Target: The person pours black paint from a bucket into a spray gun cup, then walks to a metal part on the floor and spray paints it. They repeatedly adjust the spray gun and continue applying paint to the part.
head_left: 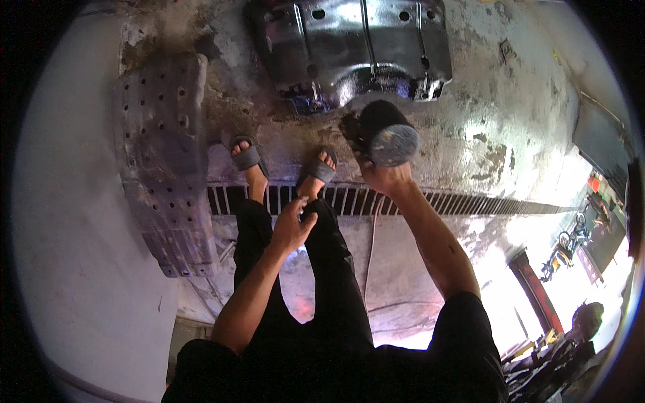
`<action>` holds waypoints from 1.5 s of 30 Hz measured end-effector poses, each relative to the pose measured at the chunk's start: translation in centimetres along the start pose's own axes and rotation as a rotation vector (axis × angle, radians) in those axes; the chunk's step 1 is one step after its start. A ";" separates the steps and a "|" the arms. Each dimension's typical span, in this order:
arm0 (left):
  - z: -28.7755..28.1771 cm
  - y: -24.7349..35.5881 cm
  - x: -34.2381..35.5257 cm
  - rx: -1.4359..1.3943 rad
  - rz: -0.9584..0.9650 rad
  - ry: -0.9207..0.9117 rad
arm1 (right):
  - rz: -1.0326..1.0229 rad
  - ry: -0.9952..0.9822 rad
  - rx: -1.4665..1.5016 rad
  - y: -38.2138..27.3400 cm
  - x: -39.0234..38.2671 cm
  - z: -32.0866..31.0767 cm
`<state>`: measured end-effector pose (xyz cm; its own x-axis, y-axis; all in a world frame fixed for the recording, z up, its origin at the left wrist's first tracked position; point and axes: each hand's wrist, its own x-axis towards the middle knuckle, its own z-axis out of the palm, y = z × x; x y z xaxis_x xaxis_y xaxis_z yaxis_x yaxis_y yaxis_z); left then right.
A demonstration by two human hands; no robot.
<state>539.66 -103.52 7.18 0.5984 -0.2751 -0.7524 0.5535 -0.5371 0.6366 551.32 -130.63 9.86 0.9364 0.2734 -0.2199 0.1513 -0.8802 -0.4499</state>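
Observation:
My right hand [390, 176] is wrapped round the hidden near side of a black cylindrical pot [384, 119] with a scuffed grey round end, held up over the floor. Its grip part is out of sight behind the pot. Just beyond the pot lies a glossy black metal plate [363, 40] with ribs, holes and a curved cut-out in its near edge. My left hand [291, 227] hangs in front of my legs, loosely curled with the thumb apart, and nothing shows in it.
A dull grey perforated metal plate [164, 161] stands at the left beside the white wall [74, 201]. A slotted drain grate [457, 202] crosses the stained floor behind my sandalled feet. A thin hose [370, 258] runs over the floor. Another person [571, 342] and bicycles [571, 238] appear at right.

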 end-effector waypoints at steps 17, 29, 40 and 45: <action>-3.3 8.9 1.8 0.067 0.155 0.012 | 0.323 0.169 0.015 3.2 0.8 -12.7; -1.4 15.5 0.1 -0.025 0.226 0.058 | 0.120 0.230 -0.123 0.7 0.8 -15.0; 0.1 17.6 -5.4 -0.163 0.397 0.099 | -0.047 0.174 -0.077 -1.7 -2.8 -9.3; -1.8 13.2 -7.2 -0.118 0.319 0.195 | -0.066 0.165 -0.068 -4.8 -1.1 -6.9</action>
<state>543.72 -107.20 21.25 0.8439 -0.2506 -0.4744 0.3779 -0.3501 0.8571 551.74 -129.41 18.19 0.9620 0.2694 -0.0447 0.2302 -0.8880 -0.3980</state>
